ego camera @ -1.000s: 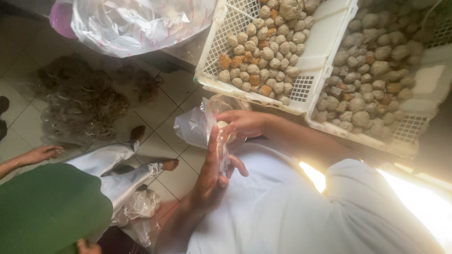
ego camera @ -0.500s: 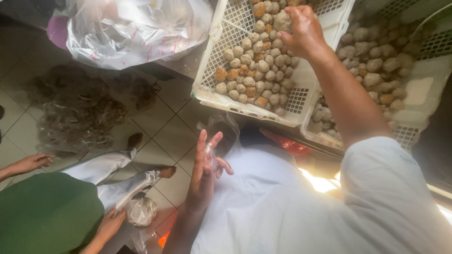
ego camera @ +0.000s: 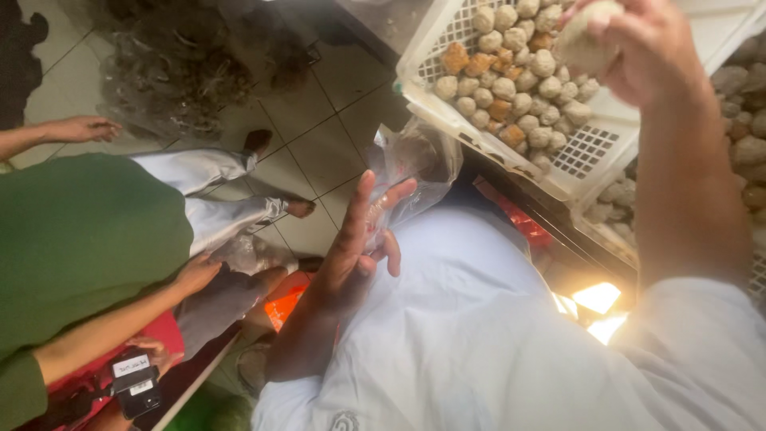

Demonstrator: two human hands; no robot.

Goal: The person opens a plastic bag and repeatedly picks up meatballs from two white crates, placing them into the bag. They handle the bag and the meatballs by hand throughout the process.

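Observation:
My left hand (ego camera: 357, 254) holds a clear plastic bag (ego camera: 415, 164) open against my white shirt, fingers spread along its mouth. My right hand (ego camera: 638, 44) is raised at the top right, closed around a pale round ball (ego camera: 586, 40) of food. It hovers above a white slotted crate (ego camera: 590, 156) filled with several pale and orange-brown balls (ego camera: 511, 84).
A second crate of round balls (ego camera: 746, 144) stands at the far right. A seated person in a green top (ego camera: 76, 239) and white trousers is at the left, their hands (ego camera: 84, 128) near the tiled floor (ego camera: 319, 136). A dark tangled heap (ego camera: 183, 56) lies on the floor.
My right hand went from the bag up to the crate and has lifted a ball out of it. My left hand keeps the bag open. The view has shifted left.

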